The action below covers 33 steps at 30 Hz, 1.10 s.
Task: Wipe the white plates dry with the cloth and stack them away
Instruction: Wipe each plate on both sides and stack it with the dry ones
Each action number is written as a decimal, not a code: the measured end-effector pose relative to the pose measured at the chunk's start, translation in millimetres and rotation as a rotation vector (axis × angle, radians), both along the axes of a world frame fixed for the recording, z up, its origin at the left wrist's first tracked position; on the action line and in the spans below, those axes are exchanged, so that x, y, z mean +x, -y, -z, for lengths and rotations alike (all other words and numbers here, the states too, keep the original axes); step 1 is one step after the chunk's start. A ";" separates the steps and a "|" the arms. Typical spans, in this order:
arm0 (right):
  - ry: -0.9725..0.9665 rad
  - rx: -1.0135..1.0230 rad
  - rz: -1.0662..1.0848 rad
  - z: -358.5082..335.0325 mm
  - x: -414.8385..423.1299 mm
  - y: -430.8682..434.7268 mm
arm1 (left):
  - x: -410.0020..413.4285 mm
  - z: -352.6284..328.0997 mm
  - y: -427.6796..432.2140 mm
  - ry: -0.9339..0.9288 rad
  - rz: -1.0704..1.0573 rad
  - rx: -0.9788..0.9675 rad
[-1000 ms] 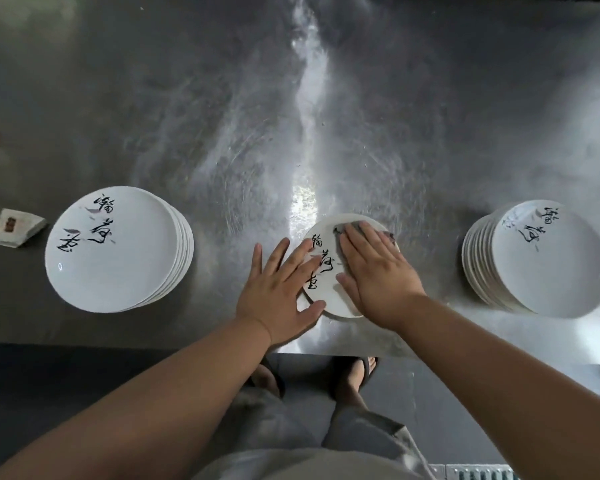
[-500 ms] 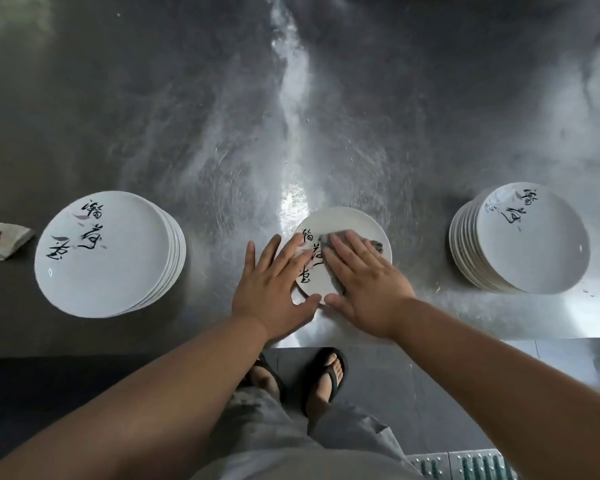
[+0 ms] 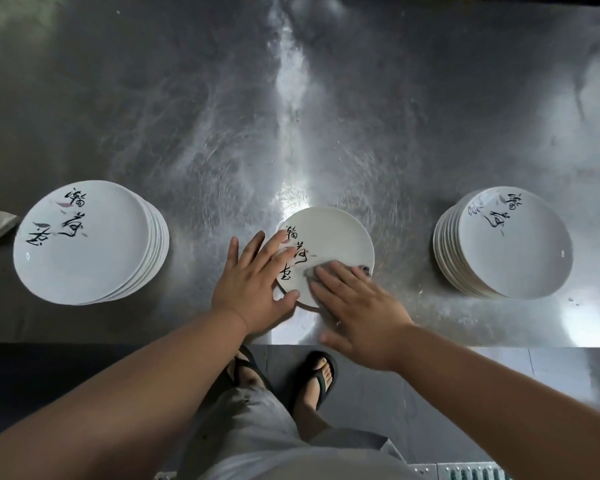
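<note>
White plate (image 3: 333, 230) under right hand (image 3: 361, 313) pressing cloth (image 3: 333, 263).

From here the only writing I see is black brush-script characters on the plate (image 3: 333, 233), running down beside the left hand (image 3: 253, 289), whose fingers cover part of them. The same script tops the left stack (image 3: 84, 244), well left of that hand, and the right stack (image 3: 513, 251), beyond the right hand (image 3: 361, 313). I cannot read any of it.
</note>
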State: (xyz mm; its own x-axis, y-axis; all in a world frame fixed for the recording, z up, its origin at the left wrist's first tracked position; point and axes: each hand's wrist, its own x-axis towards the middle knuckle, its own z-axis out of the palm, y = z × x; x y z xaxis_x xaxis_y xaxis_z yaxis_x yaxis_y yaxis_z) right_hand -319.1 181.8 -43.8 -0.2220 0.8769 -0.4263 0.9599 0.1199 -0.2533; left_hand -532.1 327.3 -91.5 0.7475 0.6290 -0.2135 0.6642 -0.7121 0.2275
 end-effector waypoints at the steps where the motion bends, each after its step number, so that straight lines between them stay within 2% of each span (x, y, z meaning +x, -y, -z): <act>1: -0.013 0.008 -0.006 1.4 6.7 3.4 | -0.1 1.4 -0.1 0.007 -0.001 0.003; 5: 0.084 0.162 0.170 2.5 45.3 -7.6 | 0.6 4.6 0.3 0.007 -0.014 0.011; 7: 0.073 0.164 0.244 0.7 41.1 -8.6 | 1.3 4.5 -0.5 0.012 -0.015 0.020; 12: -0.055 0.086 0.062 1.1 0.4 26.3 | -0.8 3.9 -0.4 0.038 -0.002 0.039; 14: -0.004 0.103 0.042 2.5 16.1 18.2 | -0.3 3.9 -0.5 0.040 0.002 0.038; 18: 0.151 0.033 0.150 -0.1 41.7 -38.7 | -0.2 1.9 -2.2 -0.006 0.011 0.021; 24: 0.161 0.037 -0.096 11.8 9.6 -106.2 | -0.1 1.9 -2.0 -0.064 0.010 0.014; 26: 0.202 0.035 -0.069 10.7 20.6 -97.6 | 0.2 1.8 -2.0 -0.069 0.009 0.016; 30: 0.263 -0.007 0.121 -0.1 29.5 -70.2 | -1.1 1.4 -1.5 -0.057 0.011 0.026; 33: 0.185 -0.024 0.131 1.3 5.8 -84.1 | -1.1 1.1 -1.8 -0.058 0.017 0.017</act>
